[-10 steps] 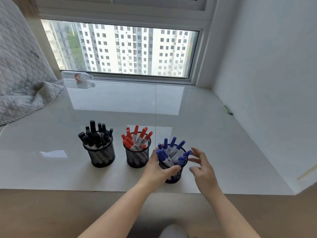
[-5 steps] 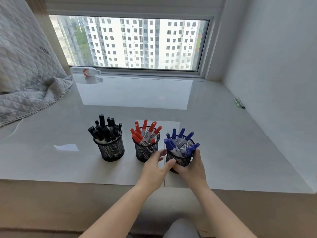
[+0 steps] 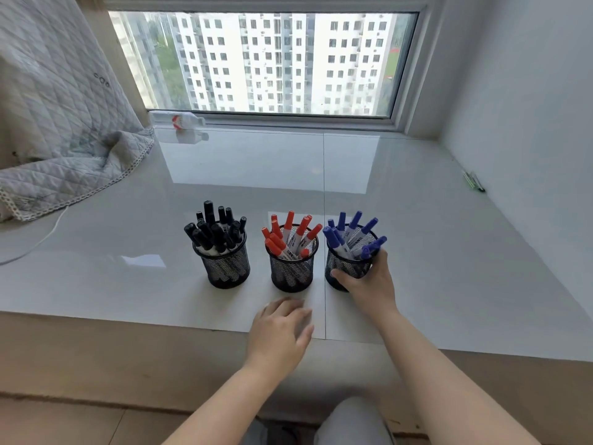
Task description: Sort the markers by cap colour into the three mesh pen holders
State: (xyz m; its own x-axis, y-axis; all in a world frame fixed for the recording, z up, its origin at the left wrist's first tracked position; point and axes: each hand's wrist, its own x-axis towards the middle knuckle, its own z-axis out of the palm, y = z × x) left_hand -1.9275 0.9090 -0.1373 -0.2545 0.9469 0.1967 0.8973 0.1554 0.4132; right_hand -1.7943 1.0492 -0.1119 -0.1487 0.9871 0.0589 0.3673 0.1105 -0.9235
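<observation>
Three black mesh pen holders stand in a row on the glossy white sill. The left holder [image 3: 226, 268] is full of black-capped markers [image 3: 211, 231]. The middle holder [image 3: 292, 273] carries red-capped markers [image 3: 288, 234]. The right holder [image 3: 341, 266] contains blue-capped markers [image 3: 351, 234]. My right hand [image 3: 369, 281] grips the right holder, thumb on its front and fingers round its right side. My left hand [image 3: 279, 332] hovers with relaxed fingers over the sill's front edge, below the middle holder, holding nothing.
A quilted grey blanket [image 3: 61, 130] lies at the far left with a white cable [image 3: 38, 242] beside it. A plastic bottle [image 3: 176, 118] rests by the window. Pens [image 3: 474, 181] lie against the right wall. My knee [image 3: 349, 422] shows at the bottom.
My left hand has let go of the blue holder and pulled back toward the sill's front edge. My right hand has closed round that holder and now grips it alone.
</observation>
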